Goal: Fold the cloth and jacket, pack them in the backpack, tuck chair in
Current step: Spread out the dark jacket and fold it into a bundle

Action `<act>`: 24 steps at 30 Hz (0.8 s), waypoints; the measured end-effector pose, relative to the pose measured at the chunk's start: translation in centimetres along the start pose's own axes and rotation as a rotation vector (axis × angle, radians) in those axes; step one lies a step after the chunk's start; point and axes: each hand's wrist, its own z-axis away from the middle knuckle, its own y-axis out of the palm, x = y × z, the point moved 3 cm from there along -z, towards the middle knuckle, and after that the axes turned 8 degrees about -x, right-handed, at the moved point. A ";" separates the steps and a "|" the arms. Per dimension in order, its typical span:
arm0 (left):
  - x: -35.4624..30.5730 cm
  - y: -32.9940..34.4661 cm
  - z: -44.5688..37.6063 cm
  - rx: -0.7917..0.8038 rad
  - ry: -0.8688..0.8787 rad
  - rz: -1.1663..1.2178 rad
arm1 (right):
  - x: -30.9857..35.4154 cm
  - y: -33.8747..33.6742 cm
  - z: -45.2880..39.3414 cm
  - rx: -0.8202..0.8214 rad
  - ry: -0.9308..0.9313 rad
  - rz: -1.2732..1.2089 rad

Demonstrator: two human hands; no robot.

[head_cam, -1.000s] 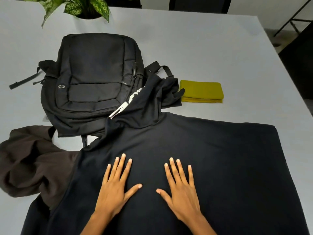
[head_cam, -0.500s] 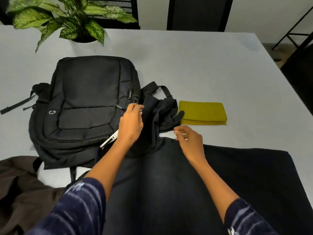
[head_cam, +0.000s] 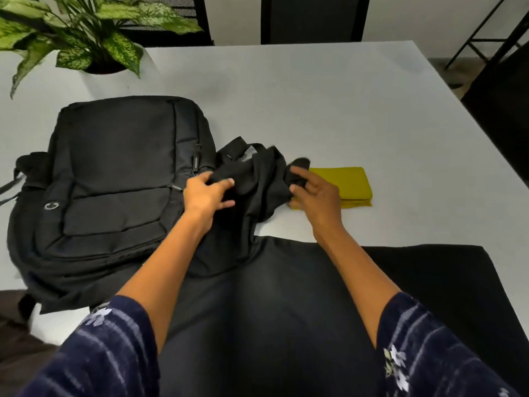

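Observation:
A black jacket [head_cam: 286, 305] lies spread flat on the white table [head_cam: 315, 110] in front of me, its bunched hood end reaching toward the far side. My left hand [head_cam: 207, 197] grips the left side of that bunched fabric, beside the backpack. My right hand [head_cam: 315, 193] pinches the right side of it, just over the near left corner of the folded yellow cloth [head_cam: 347, 184]. A black backpack [head_cam: 114, 190] lies flat on the left of the table, its zippers closed as far as I can see.
A potted plant [head_cam: 86, 38] stands at the far left corner. A brown garment [head_cam: 17, 333] is heaped at the near left edge. Dark chairs [head_cam: 312, 18] stand beyond the far edge, and a dark object [head_cam: 503, 116] sits off the right edge.
Both hands left the flat jacket body and reached forward to the hood end. They now hold the bunched fabric, the right hand farther out over the yellow cloth.

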 end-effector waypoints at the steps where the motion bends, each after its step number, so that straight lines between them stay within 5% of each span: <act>1: -0.6 -1.0 0.6 -0.041 0.006 0.087 | 0.8 -0.5 0.3 -0.013 0.069 -0.150; 4: -2.0 -3.9 2.2 -0.044 0.074 0.126 | 3.8 -1.4 0.6 0.010 0.183 -0.429; 10: -3.9 -2.8 5.7 0.457 0.176 -0.095 | 8.7 3.2 2.9 0.381 0.159 -0.423; 15: -4.5 -2.9 6.1 0.189 0.267 -0.179 | 7.0 2.4 4.8 0.508 -0.037 -0.036; 20: -4.1 -7.0 6.1 0.065 0.211 0.068 | -1.1 -9.6 3.7 0.221 -0.217 0.746; 24: -3.1 -10.7 6.8 -0.073 0.290 -0.271 | -5.4 -18.8 2.8 0.302 -0.212 1.382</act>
